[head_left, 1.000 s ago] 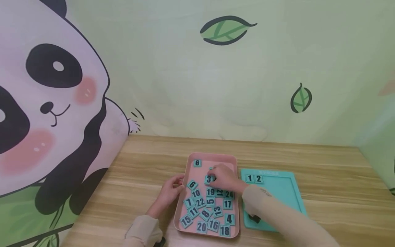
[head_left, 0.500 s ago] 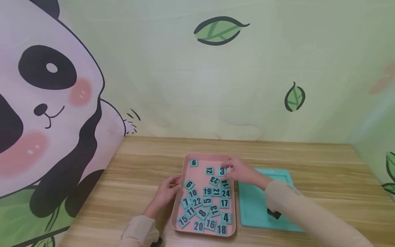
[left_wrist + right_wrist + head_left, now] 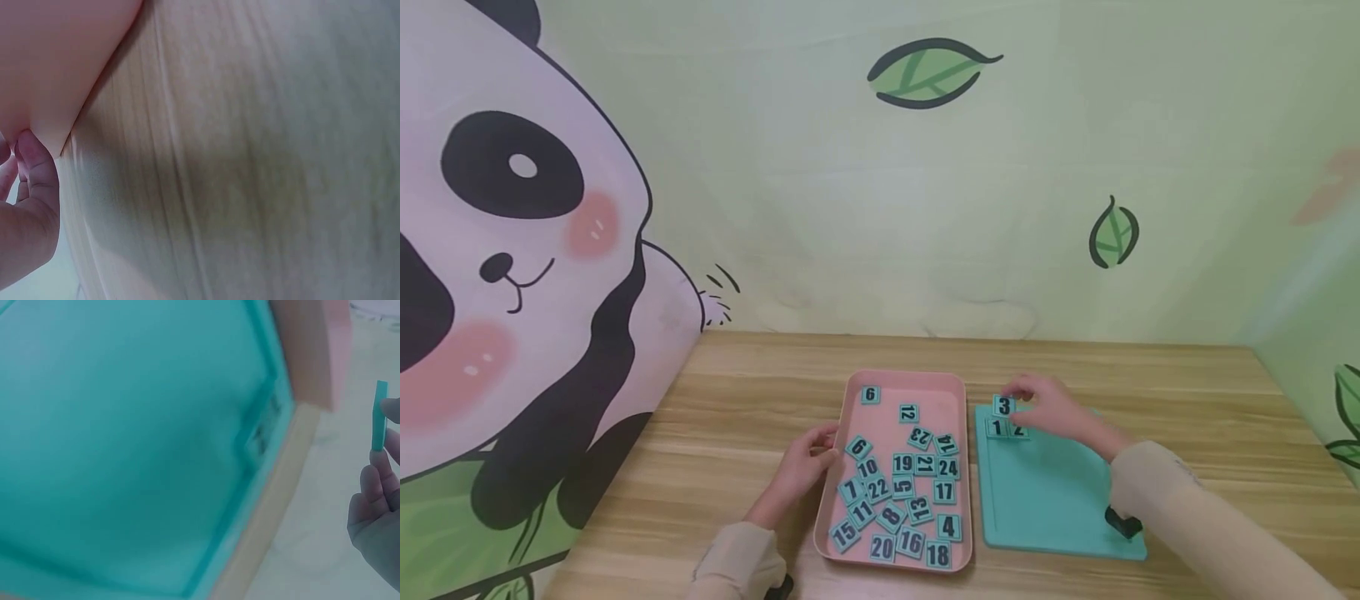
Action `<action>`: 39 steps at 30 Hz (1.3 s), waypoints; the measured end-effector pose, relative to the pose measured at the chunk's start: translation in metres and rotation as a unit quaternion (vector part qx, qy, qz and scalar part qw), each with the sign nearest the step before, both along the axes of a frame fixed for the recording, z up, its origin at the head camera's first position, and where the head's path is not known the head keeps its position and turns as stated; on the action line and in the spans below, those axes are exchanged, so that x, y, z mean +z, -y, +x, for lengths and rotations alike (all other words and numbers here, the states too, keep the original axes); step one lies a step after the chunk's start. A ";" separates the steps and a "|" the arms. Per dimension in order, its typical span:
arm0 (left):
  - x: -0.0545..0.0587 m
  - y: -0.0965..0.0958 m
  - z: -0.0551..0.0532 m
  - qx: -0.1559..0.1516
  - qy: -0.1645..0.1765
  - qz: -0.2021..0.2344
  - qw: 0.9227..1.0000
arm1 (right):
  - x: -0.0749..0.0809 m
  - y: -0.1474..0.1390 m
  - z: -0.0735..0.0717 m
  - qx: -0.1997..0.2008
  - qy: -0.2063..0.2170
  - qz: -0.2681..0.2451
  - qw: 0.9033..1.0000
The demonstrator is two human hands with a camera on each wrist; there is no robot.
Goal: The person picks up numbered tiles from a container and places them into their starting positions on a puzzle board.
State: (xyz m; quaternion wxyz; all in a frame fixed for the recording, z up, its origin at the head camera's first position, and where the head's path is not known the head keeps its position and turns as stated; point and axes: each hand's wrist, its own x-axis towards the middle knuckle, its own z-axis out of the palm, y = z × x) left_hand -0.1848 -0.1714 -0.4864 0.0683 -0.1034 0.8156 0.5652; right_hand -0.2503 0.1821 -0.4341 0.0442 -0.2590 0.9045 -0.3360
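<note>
My right hand pinches a teal number tile marked 3. It holds the tile above the upper left corner of the teal board. Seen edge-on in the right wrist view, that tile stands between thumb and fingers. Tiles 1 and 2 lie side by side in the board's corner, the 2 partly covered by the hand. At the left rim of the pink tray, my left hand grips the edge, and its thumb lies against the tray wall.
Several number tiles lie loose in the tray, among them 12, 4 and 20, some turned sideways or upside down. Tray and board sit side by side on a wooden table. A panda-print wall stands behind.
My right hand has lifted the 3 tile from the tray and carried it right, over to the board. The left hand stays at the tray's rim.
</note>
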 end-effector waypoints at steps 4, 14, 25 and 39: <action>-0.001 0.001 -0.001 0.000 -0.002 0.003 1.000 | -0.008 -0.020 0.001 -0.015 0.020 0.008 1.000; -0.002 0.003 -0.002 -0.002 -0.008 -0.001 1.000 | -0.029 -0.047 0.001 -0.046 0.063 0.042 0.996; 0.000 0.001 0.000 -0.008 -0.010 0.013 1.000 | -0.041 -0.045 0.004 -0.063 0.060 0.104 0.991; -0.002 0.002 0.000 -0.003 -0.012 0.015 1.000 | -0.048 -0.040 0.008 -0.083 0.000 0.121 0.989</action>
